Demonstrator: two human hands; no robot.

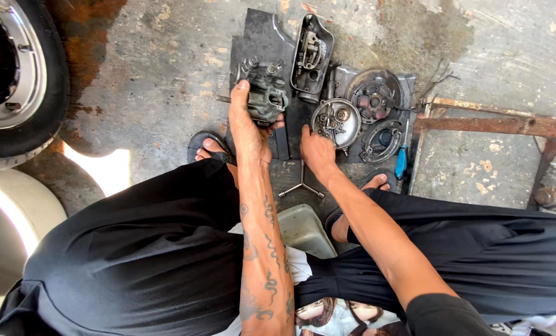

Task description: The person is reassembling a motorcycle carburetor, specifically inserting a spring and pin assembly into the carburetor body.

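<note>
My left hand (247, 127) grips a grimy grey carburettor body (267, 93), holding it just above a dark metal sheet (259, 40) on the concrete. My right hand (315, 151) rests its fingers against the near edge of a round shiny metal cover (337, 121) with small fittings inside. The two hands are close together, a little in front of my sandalled feet (208, 146). My arms reach out over my black trousers.
On the sheet lie an oblong engine cover (312, 53), a round dark plate (374, 96) and a ring-shaped part (381, 140). A blue-handled screwdriver (402, 162) and a three-armed wrench (301, 183) lie nearby. A wheel (16, 74) stands left, a rusty frame (496, 124) right.
</note>
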